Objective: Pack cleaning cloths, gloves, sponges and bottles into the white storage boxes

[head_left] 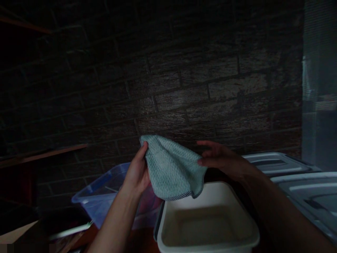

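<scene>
teal cloth [172, 168], nubbly, softly creased, between hands [137, 174]

At centre, the cloth [172, 168] hides most fingers of the left hand [137, 173]. The bottom edge crops the bin [218, 192], the right edge a lid [313, 188]. A pale strip [71, 231], lower left, is blurred

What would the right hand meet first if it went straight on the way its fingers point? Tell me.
Most likely the pale green cloth: the right hand points across toward it, and its lowest fingertip overlaps the cloth's edge in the picture. Whether they touch is hard to tell.
</scene>
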A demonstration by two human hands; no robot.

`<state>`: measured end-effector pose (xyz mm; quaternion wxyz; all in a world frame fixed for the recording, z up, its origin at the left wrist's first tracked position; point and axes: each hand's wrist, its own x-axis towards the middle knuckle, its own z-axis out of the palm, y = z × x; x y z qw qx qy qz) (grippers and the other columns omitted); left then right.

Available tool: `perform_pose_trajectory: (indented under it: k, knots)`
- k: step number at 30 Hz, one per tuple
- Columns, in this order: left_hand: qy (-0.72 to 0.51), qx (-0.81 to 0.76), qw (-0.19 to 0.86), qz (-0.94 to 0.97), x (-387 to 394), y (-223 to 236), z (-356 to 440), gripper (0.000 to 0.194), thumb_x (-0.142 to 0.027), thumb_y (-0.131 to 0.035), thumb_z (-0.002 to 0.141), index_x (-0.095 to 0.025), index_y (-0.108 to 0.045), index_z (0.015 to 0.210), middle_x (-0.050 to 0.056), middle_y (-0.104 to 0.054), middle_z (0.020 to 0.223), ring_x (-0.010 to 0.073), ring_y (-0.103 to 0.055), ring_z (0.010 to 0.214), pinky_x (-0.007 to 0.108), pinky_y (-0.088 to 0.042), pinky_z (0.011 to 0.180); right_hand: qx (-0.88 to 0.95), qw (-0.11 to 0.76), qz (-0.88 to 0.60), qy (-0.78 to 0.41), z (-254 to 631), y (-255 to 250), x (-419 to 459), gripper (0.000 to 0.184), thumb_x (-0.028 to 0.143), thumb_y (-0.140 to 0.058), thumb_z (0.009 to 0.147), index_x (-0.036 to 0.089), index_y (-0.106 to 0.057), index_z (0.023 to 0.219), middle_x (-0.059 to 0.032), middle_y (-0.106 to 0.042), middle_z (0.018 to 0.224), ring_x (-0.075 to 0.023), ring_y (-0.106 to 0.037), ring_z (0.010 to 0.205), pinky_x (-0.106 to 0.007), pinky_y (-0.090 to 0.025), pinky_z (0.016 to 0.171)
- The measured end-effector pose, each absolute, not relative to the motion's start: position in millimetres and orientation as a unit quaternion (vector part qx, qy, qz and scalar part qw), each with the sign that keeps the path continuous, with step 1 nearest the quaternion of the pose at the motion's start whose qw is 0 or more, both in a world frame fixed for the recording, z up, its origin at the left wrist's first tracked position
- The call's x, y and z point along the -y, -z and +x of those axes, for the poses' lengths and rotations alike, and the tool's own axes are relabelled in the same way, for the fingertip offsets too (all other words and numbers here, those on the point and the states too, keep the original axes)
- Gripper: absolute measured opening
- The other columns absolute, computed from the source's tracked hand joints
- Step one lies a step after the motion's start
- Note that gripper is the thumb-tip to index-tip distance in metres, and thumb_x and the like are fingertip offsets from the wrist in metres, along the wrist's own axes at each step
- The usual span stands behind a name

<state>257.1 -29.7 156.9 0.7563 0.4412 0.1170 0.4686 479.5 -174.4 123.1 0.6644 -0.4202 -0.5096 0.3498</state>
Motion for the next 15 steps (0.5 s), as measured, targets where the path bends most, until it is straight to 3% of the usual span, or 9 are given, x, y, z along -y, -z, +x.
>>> perform_pose_trajectory:
  k: [3, 7, 11, 13, 15]
  knots:
    - [-0.49, -0.148, 0.725, 0.461, 25.1, -155.3, 259.5, 0.028, -0.031, -0.056, 0.099, -0.013, -0.072, 0.113, 0.011, -0.08, 0.096, 0.0244, -0.077, 0.094, 0.034, -0.063, 0.087, 0.417, 0.766, -0.404, -0.275, 481.6, -128.2, 170.5, 0.059, 0.028, -0.087, 0.068, 0.021, -0.064, 0.123, 0.0017, -0.071, 0.082, -0.0161, -0.064, 0.074, -0.029, -0.047, 0.068]
    - [-0.503, -0.145, 0.645, 0.557, 11.8, -146.7, 261.1, 0.023, -0.028, -0.071, 0.09, -0.011, -0.074, 0.105, 0.011, -0.079, 0.096, 0.0216, -0.077, 0.084, 0.03, -0.063, 0.077, 0.351, 0.823, -0.399, -0.202, 491.8, -132.2, 169.4, 0.042, 0.038, -0.089, 0.066, 0.022, -0.073, 0.101, 0.0023, -0.067, 0.071, -0.014, -0.055, 0.06, -0.026, -0.039, 0.055]
    - [-0.466, -0.148, 0.59, 0.642, 1.6, -139.7, 259.1, 0.029, -0.036, -0.081, 0.082, -0.011, -0.074, 0.095, 0.009, -0.078, 0.091, 0.0172, -0.073, 0.078, 0.024, -0.059, 0.07, 0.342, 0.835, -0.399, -0.164, 496.7, -133.3, 173.5, 0.035, 0.043, -0.088, 0.068, 0.02, -0.076, 0.091, -0.0008, -0.07, 0.076, -0.0155, -0.057, 0.066, -0.028, -0.044, 0.062]
    - [-0.48, -0.166, 0.568, 0.648, 0.6, -139.6, 257.2, 0.039, -0.034, -0.086, 0.077, -0.014, -0.07, 0.107, 0.006, -0.077, 0.093, 0.0166, -0.073, 0.08, 0.024, -0.059, 0.07, 0.351, 0.833, -0.399, -0.155, 495.5, -133.8, 175.7, 0.035, 0.043, -0.086, 0.071, 0.018, -0.077, 0.093, -0.0032, -0.072, 0.084, -0.0168, -0.061, 0.073, -0.029, -0.046, 0.067]
    - [-0.515, -0.177, 0.547, 0.635, 1.4, -141.7, 254.8, 0.061, -0.028, -0.09, 0.071, -0.02, -0.062, 0.125, 0.002, -0.076, 0.091, 0.0153, -0.073, 0.081, 0.024, -0.058, 0.071, 0.374, 0.818, -0.41, -0.149, 494.5, -134.1, 177.2, 0.04, 0.042, -0.084, 0.072, 0.017, -0.076, 0.103, -0.0048, -0.073, 0.089, -0.0177, -0.063, 0.076, -0.03, -0.047, 0.07]
